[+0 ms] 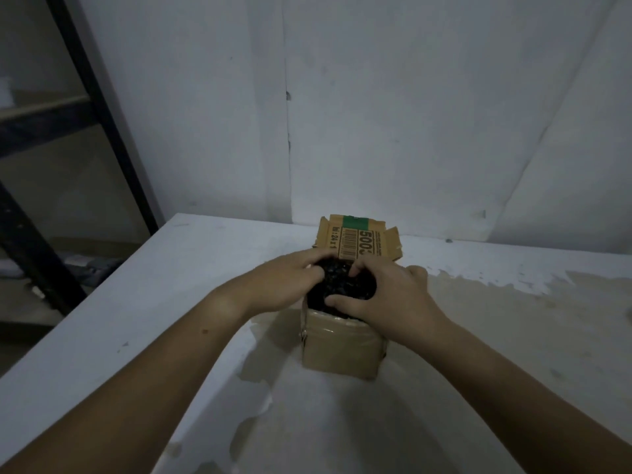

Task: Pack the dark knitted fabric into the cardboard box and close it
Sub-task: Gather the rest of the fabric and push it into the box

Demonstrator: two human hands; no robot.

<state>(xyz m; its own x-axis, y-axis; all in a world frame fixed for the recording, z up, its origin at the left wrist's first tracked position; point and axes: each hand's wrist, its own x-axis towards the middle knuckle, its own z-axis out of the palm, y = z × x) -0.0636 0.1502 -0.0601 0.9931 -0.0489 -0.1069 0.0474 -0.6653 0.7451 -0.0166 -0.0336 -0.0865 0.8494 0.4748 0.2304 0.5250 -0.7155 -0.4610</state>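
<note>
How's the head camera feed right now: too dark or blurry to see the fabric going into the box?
Head view: dim, bluish light and soft focus; the dark knitted fabric reads as a near-black mass, texture barely visible; the brown cardboard box and both hands, left and right, stay legible; wide-angle bending at the edges.

A white-painted table (pixel 154 302) is seen, its coating worn away to bare brown patches around and to the right of the cardboard box (pixel 342 350). The box is stood directly on it, near the far edge. A small dark speck, perhaps debris, is seen beyond the box to the right.
</note>
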